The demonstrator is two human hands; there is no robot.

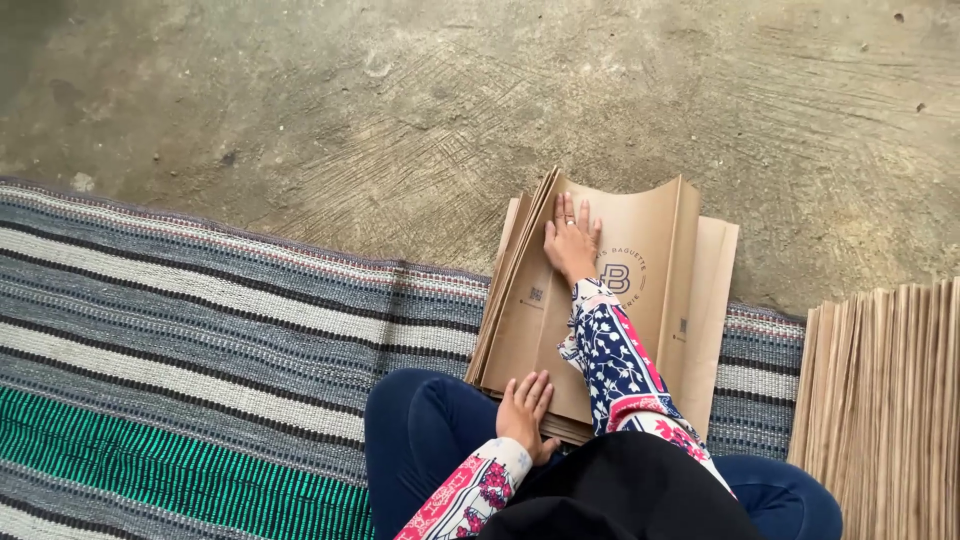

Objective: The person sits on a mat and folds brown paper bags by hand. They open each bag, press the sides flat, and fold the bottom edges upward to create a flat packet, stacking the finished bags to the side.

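Left hand (525,410) is resting flat, fingers apart, on brown paper bags (640,300) at six o'clock; right hand (572,243) is pressing open-palmed at twelve. Stack is overhanging striped mat (200,330) onto concrete floor (400,90).

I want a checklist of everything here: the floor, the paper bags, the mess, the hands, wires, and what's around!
Surface: striped woven mat on a bare concrete floor.
Job's things: pile of flat brown paper bags, top one bowed upward.
Clutter: nothing seen.
Grippers: right hand flat on the top bag; left hand flat on the pile's near edge.
Cables: nothing seen.
Surroundings: second stack of brown paper at right.
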